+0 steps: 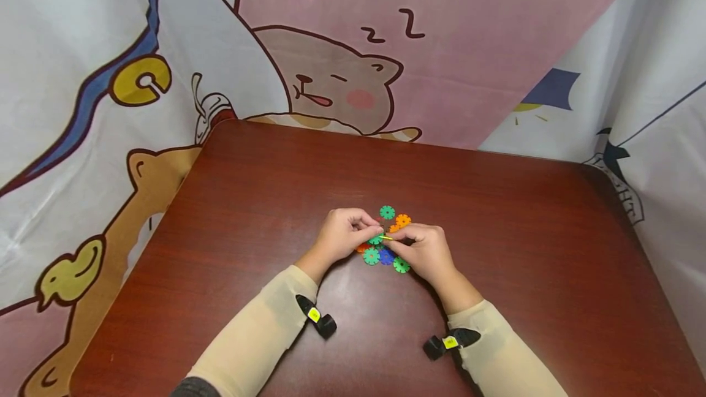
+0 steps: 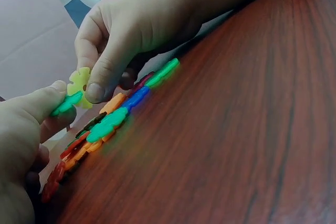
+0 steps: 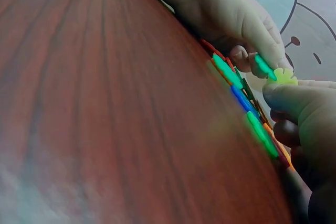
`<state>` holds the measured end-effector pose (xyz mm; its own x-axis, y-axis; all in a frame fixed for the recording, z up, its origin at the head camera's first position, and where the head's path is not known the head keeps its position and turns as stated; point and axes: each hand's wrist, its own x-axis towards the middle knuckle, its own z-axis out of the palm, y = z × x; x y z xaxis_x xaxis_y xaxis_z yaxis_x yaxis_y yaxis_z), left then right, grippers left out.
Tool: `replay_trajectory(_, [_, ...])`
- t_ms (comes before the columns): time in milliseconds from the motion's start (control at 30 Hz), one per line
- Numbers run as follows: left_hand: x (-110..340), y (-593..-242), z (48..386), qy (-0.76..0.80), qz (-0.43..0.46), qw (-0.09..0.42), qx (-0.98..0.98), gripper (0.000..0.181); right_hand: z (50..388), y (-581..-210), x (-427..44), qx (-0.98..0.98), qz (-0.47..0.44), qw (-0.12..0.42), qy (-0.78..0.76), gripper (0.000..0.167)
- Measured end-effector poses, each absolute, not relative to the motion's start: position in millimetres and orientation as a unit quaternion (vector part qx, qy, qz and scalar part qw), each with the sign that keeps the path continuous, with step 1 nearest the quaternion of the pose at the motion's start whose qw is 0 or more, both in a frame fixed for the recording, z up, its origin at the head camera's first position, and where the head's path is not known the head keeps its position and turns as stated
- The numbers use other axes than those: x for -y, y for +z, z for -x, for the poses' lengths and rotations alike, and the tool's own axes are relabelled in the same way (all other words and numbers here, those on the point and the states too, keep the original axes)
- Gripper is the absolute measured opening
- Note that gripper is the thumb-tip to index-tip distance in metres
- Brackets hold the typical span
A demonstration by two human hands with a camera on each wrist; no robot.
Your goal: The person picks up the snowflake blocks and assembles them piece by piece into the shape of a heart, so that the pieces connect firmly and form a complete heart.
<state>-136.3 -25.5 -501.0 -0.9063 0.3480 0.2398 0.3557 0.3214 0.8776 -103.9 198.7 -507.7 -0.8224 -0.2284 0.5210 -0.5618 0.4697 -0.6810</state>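
Note:
Over the table's middle, my left hand (image 1: 349,231) pinches a green notched plastic disc (image 2: 67,103) between thumb and fingers. My right hand (image 1: 427,247) pinches a yellow notched disc (image 3: 283,75), held at an angle to the green one. The two discs meet at their edges in both wrist views; how deeply their slots engage is hidden by the fingertips. Beneath the hands lies a loose pile of similar discs, among them a teal-green disc (image 1: 371,256), a blue disc (image 1: 386,256) and a bright green disc (image 1: 401,264).
Beyond the hands lie another green disc (image 1: 387,212) and an orange disc (image 1: 403,220). Red and dark discs show partly in the pile. The brown wooden table (image 1: 276,170) has a printed cartoon curtain (image 1: 469,35) behind it and at its sides.

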Motion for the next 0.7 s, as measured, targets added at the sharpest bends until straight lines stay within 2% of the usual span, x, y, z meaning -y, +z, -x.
replay_trajectory(367, [23.7,-502.3,136.2,-0.485,0.242,0.015,0.84,0.01,104.1,-511.6,-197.1,0.831,-0.235,0.205,0.46,0.018])
replay_trajectory(700, [24.6,-501.7,136.8,-0.426,0.3,0.051,0.852,0.027,107.0,-508.8,-196.0,0.816,-0.254,0.225,0.469,0.027])
